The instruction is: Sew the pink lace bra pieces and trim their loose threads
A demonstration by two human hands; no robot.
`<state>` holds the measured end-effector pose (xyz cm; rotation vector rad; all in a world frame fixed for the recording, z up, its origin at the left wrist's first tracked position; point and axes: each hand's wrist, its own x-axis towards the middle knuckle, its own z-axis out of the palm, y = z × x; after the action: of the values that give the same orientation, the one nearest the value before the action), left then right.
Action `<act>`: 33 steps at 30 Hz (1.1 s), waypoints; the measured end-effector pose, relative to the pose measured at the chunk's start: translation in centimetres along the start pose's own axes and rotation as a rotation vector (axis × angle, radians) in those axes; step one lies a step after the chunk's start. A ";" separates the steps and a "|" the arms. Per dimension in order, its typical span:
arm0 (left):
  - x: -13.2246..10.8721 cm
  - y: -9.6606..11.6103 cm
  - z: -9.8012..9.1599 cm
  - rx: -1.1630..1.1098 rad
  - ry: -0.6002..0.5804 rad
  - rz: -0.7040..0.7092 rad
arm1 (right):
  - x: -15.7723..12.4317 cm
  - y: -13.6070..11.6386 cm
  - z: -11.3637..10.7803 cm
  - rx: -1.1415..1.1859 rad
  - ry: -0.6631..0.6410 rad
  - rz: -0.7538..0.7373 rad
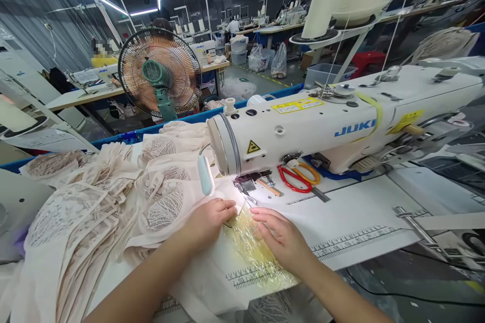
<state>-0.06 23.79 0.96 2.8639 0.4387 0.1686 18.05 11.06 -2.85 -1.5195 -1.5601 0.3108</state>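
Observation:
My left hand [212, 216] is closed on the edge of pale beige fabric [200, 199], close to the needle area of a white JUKI sewing machine [261, 131]. Just right of it, my right hand [282, 237] has its fingertips drawn together near the same spot; whatever they grip is too small to make out. Between and below the hands lies shiny, yellowish clear film [252, 247] on the white machine bed. Red-handled scissors [295, 180] with one orange loop rest under the machine arm, beside a small orange-brown strip [269, 187].
Piled beige lace garments [94, 197] cover the left side. A pale blue paddle-shaped guard [205, 175] hangs left of the machine head. Printed ruler marks [352, 239] run along the front. A large fan [159, 73] stands behind, with thread cones [322, 7] at upper right.

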 end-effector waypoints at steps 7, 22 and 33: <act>0.5 -0.8 -0.1 0.026 0.041 0.036 | 0.0 -0.2 0.0 0.027 -0.006 0.041; 0.6 -2.2 0.0 0.007 -0.005 0.013 | -0.1 -0.1 0.2 0.048 -0.010 0.076; 0.8 -3.2 0.2 -0.024 0.012 -0.026 | -0.1 -0.1 0.3 0.052 -0.025 0.080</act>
<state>-0.20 26.96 0.01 2.8342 0.4730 0.1855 17.78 11.05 -2.97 -1.5452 -1.5014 0.4143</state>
